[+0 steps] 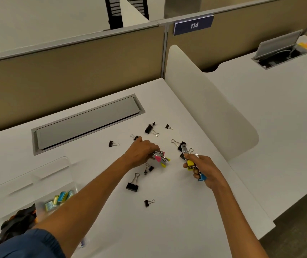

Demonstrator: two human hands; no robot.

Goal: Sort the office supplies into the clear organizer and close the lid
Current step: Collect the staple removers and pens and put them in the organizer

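Note:
My left hand (143, 148) is closed over a small pile of metal staple removers with pink and yellow grips (161, 158) on the white desk. My right hand (202, 167) holds two more staple removers, one with yellow grips (190, 163) and one blue, lifted just off the desk. Several black binder clips lie scattered around both hands, among them a large one (132, 185) and a small one (148, 202). The clear organizer (27, 179) stands at the left with its lid up, holding small green and blue staple boxes (59, 199).
A grey cable hatch (87, 123) is set into the desk behind the clips. A white curved divider (210, 108) rises to the right. A tan partition wall (70, 71) backs the desk. A black item (16, 224) lies at the organizer's near end.

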